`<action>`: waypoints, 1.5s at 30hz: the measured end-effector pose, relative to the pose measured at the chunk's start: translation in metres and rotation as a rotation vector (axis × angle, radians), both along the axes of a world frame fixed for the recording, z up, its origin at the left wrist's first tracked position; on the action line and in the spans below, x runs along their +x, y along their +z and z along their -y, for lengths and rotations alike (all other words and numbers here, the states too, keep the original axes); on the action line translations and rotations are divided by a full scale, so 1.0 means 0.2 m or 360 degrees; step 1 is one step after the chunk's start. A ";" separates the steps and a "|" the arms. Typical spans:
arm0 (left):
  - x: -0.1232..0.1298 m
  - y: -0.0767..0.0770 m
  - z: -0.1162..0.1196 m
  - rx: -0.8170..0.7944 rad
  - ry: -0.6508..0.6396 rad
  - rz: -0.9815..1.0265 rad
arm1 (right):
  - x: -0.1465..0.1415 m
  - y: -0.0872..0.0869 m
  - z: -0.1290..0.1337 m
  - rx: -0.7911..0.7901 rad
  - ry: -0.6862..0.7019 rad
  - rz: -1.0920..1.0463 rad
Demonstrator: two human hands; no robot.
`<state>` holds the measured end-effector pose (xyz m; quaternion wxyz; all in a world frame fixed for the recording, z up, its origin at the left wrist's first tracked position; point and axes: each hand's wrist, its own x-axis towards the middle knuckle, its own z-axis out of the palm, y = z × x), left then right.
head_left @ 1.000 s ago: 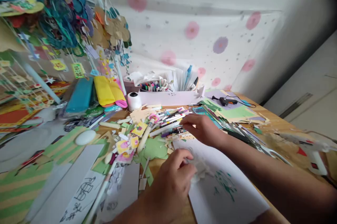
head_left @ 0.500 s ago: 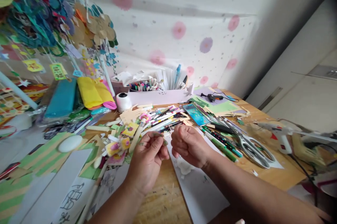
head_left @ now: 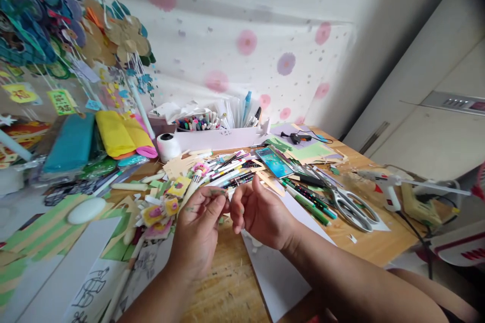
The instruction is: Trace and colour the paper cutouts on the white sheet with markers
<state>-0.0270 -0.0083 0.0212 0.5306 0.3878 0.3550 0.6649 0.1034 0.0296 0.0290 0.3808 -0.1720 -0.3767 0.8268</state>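
Two hands at work over a wooden surface. The left hand, at the centre of the frame, has its fingers bent and its thumb close against them; whether this grip is closed on a small thing cannot be told. The right hand, just beside it, shows a half-open grip, thumb raised apart from loosely curled fingers, with no visible thing within. A white sheet, lower centre, lies partly beneath the right hand and forearm. Right of centre: green pens, a lit phone and grey-handled scissors. At the right, a white glue gun. Behind the hands, a pen box. At the left, a yellow bundle beneath paper hangings.
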 end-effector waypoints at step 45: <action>0.03 -0.08 0.00 0.0381 -0.0142 -0.2341 | -0.41 -0.03 -0.94 0.2582 0.0259 0.2766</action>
